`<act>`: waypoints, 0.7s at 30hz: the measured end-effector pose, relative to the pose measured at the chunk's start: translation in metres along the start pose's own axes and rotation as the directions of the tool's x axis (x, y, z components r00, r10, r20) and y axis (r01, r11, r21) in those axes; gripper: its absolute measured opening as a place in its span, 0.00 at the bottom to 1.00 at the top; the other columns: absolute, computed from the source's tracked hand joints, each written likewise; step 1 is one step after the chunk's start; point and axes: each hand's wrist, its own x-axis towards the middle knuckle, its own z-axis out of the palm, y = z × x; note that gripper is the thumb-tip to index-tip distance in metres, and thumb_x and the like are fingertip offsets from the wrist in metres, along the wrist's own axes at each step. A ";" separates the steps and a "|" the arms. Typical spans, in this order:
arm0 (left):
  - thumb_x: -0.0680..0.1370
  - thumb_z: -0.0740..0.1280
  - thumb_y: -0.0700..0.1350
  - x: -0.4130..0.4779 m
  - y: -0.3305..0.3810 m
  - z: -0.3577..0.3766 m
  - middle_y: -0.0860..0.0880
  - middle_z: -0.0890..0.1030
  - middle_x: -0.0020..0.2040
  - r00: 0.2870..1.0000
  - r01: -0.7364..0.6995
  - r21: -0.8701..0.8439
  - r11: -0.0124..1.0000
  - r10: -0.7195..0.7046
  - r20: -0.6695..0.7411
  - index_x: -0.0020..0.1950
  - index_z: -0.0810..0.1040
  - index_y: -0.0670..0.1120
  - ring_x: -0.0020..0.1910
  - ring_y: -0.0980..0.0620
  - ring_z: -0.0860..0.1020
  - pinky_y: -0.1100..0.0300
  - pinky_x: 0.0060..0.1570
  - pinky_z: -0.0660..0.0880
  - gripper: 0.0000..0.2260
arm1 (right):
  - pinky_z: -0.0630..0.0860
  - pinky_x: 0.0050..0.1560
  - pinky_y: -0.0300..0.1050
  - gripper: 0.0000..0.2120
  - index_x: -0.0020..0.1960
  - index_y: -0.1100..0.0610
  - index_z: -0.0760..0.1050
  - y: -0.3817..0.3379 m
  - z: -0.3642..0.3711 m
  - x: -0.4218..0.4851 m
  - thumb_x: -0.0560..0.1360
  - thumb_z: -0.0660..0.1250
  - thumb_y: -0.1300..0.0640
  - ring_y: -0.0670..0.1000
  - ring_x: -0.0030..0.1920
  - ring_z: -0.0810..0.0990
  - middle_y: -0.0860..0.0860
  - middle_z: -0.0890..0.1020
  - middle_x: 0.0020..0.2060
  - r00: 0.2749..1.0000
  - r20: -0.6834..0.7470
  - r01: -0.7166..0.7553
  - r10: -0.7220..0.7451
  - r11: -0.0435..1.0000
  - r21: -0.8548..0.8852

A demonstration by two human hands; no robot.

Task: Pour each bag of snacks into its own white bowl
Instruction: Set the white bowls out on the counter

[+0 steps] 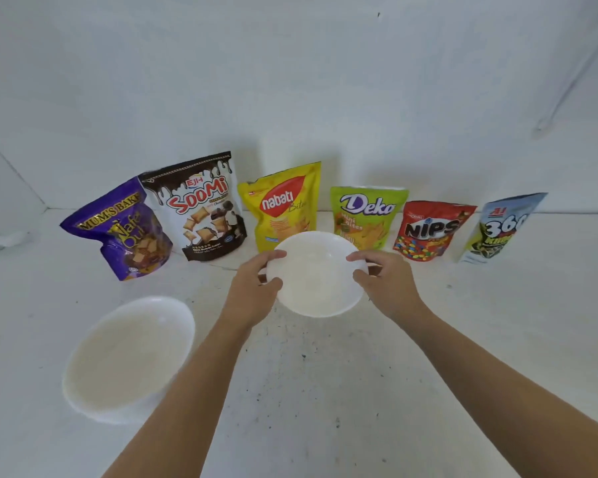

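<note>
White bowl [320, 276] gripped by left hand [252, 291] and right hand [387, 284].

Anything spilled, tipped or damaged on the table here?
Nothing spilled. The purple Mum's Bake bag slumps crooked at the left end of the row. Dark specks on the white table look like old marks, not snacks. The bowl between the left hand and right hand is empty.

Behind the left hand [252, 291] and the right hand [387, 288], both forearms are bare all the way to the frame's edge; the fingers are bare as well.
</note>
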 end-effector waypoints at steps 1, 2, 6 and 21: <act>0.76 0.63 0.31 0.004 -0.010 0.009 0.51 0.77 0.64 0.999 0.035 -0.001 0.999 -0.035 0.013 0.62 0.80 0.56 0.55 0.45 0.79 0.55 0.46 0.78 0.23 | 0.75 0.32 0.31 0.15 0.50 0.52 0.84 0.012 -0.001 0.000 0.72 0.69 0.69 0.52 0.41 0.83 0.52 0.84 0.56 1.000 0.008 -0.027 0.027 1.000 -0.016; 0.75 0.63 0.31 0.007 -0.018 0.016 0.50 0.77 0.64 0.998 0.066 -0.008 0.998 -0.066 0.024 0.62 0.80 0.55 0.54 0.45 0.80 0.56 0.45 0.77 0.24 | 0.76 0.34 0.30 0.14 0.50 0.52 0.84 0.023 -0.001 0.000 0.72 0.69 0.69 0.50 0.41 0.84 0.52 0.84 0.56 0.999 0.017 -0.050 0.051 0.998 -0.034; 0.75 0.62 0.29 0.017 -0.040 0.036 0.49 0.78 0.65 0.988 0.145 -0.038 0.989 -0.143 0.049 0.61 0.81 0.53 0.53 0.46 0.78 0.56 0.46 0.76 0.24 | 0.76 0.37 0.27 0.15 0.50 0.53 0.84 0.054 0.006 0.005 0.71 0.70 0.70 0.47 0.40 0.83 0.53 0.84 0.57 0.991 0.055 -0.120 0.124 0.990 -0.070; 0.81 0.69 0.49 0.012 0.004 -0.009 0.56 0.83 0.60 0.998 -0.034 -0.010 0.999 0.034 -0.050 0.60 0.83 0.54 0.63 0.55 0.78 0.55 0.63 0.75 0.09 | 0.67 0.48 0.24 0.05 0.48 0.56 0.82 -0.008 0.024 0.012 0.74 0.72 0.63 0.42 0.47 0.77 0.44 0.82 0.45 0.991 0.022 0.136 -0.135 0.990 -0.044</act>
